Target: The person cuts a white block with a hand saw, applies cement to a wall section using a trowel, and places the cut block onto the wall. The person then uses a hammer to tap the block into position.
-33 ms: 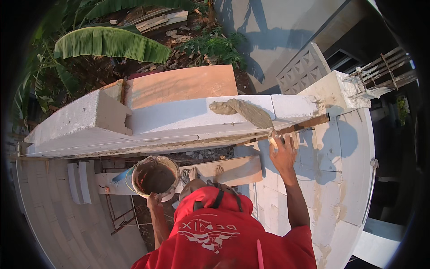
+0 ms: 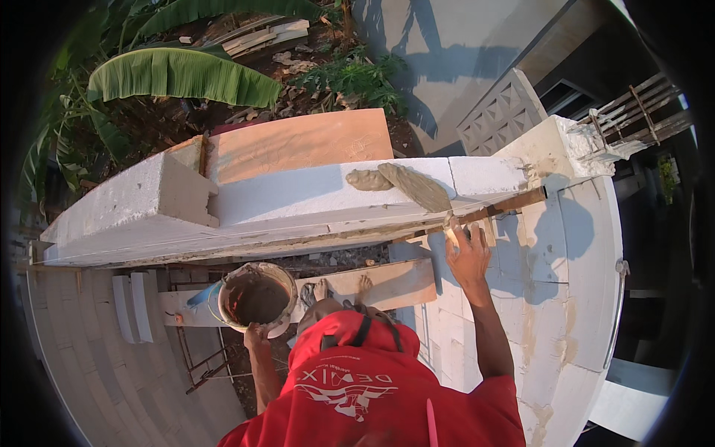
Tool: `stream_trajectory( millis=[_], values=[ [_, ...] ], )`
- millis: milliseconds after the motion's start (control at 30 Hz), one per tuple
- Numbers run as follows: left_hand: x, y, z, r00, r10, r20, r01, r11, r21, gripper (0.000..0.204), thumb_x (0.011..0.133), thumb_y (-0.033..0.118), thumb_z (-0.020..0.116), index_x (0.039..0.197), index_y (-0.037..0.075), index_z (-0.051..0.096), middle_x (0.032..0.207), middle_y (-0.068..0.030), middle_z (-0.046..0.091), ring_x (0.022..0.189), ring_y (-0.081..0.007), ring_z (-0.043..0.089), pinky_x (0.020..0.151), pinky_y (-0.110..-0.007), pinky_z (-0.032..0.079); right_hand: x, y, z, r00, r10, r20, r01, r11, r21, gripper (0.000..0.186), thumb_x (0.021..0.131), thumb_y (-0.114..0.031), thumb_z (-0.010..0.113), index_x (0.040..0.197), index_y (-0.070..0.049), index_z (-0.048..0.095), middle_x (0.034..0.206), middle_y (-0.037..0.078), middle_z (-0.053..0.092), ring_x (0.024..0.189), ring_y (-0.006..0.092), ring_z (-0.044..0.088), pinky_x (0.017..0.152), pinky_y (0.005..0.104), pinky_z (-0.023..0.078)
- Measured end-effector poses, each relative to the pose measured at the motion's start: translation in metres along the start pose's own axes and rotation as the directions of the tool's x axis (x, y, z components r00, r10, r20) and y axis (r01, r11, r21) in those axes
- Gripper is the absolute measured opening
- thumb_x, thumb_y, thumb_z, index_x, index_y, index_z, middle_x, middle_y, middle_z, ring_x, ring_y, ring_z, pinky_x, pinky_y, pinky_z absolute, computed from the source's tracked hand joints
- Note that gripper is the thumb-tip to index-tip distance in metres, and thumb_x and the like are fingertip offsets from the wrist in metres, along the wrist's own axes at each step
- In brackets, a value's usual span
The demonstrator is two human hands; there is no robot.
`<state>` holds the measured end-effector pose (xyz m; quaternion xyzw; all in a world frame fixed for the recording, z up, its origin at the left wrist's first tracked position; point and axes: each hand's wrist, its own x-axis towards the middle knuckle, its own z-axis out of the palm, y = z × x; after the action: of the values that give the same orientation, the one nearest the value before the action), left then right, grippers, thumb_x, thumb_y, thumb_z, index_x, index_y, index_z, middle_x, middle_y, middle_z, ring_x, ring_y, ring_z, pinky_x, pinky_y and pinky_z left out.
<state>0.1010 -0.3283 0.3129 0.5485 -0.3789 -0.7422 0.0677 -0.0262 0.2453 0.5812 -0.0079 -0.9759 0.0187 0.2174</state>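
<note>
My right hand (image 2: 468, 261) is closed round the handle of a trowel (image 2: 417, 188), whose blade is coated in wet grey mortar and lies over the top of the white block wall (image 2: 298, 195). A lump of mortar (image 2: 365, 179) sits on the wall top, touching the blade's left end. Low on the left, my left hand (image 2: 257, 337) grips the near rim of a bucket (image 2: 287, 322); its fingers are partly hidden by the rim. Grey mortar (image 2: 257, 296) fills part of the bucket.
A raised block (image 2: 160, 192) stands on the wall's left part. My bare feet are on a wooden plank (image 2: 395, 283) below. An orange-brown board (image 2: 305, 141) stands behind the wall, banana leaves (image 2: 186, 74) beyond. Rebar (image 2: 633, 112) juts out at far right.
</note>
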Motion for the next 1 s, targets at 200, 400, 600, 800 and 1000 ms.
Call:
stream_trajectory(
  millis=[200,400,600,800,1000],
  values=[
    [0.064,-0.004,-0.055,0.988,0.059,0.14,-0.117,0.882,0.456,0.038,0.078,0.004,0.082,0.109,-0.001,0.059,0.105,-0.012,0.059,0.091,-0.0278,0.065,0.077,-0.041,0.065,0.007,-0.013,0.006,0.992,0.122,0.029,-0.125,0.979,0.163,0.052,0.083,-0.017,0.08,0.133,-0.016,0.068,0.117,0.024,0.06,0.09,0.0398,0.068,0.073,0.0484,0.057],
    [0.104,-0.025,-0.084,0.978,-0.001,0.208,-0.086,0.909,0.409,0.045,0.075,0.0,0.085,0.112,0.002,0.059,0.109,-0.0123,0.061,0.095,-0.0284,0.067,0.078,-0.043,0.063,0.018,-0.029,0.01,0.907,0.219,0.36,-0.401,0.712,0.577,0.052,0.091,-0.027,0.075,0.135,-0.003,0.062,0.124,0.027,0.065,0.114,0.0438,0.064,0.097,0.0492,0.051],
    [0.108,-0.038,-0.072,0.978,0.019,0.206,-0.087,0.941,0.328,0.033,0.088,0.017,0.066,0.116,0.003,0.056,0.113,-0.0157,0.057,0.096,-0.0308,0.063,0.084,-0.05,0.06,0.012,-0.053,0.001,0.94,0.196,0.28,-0.295,0.878,0.378,0.051,0.091,-0.024,0.071,0.137,-0.004,0.059,0.125,0.026,0.065,0.114,0.0444,0.064,0.097,0.0511,0.052],
    [0.093,-0.034,-0.059,0.917,0.069,0.394,-0.233,0.893,0.385,0.032,0.088,0.017,0.066,0.115,0.002,0.057,0.114,-0.0162,0.056,0.094,-0.0305,0.062,0.084,-0.05,0.06,0.008,-0.056,-0.01,0.947,0.185,0.261,-0.238,0.953,0.188,0.05,0.09,-0.018,0.071,0.137,-0.006,0.06,0.121,0.024,0.065,0.106,0.0447,0.066,0.088,0.0523,0.054],
    [0.084,-0.034,-0.048,0.938,0.046,0.344,-0.198,0.885,0.421,0.031,0.087,0.016,0.066,0.114,0.002,0.058,0.111,-0.015,0.056,0.092,-0.0292,0.062,0.082,-0.048,0.059,0.005,-0.047,0.0,0.94,0.191,0.284,-0.332,0.709,0.622,0.047,0.09,-0.019,0.072,0.135,-0.007,0.064,0.112,0.023,0.068,0.096,0.0438,0.067,0.08,0.0521,0.054]
  ],
)
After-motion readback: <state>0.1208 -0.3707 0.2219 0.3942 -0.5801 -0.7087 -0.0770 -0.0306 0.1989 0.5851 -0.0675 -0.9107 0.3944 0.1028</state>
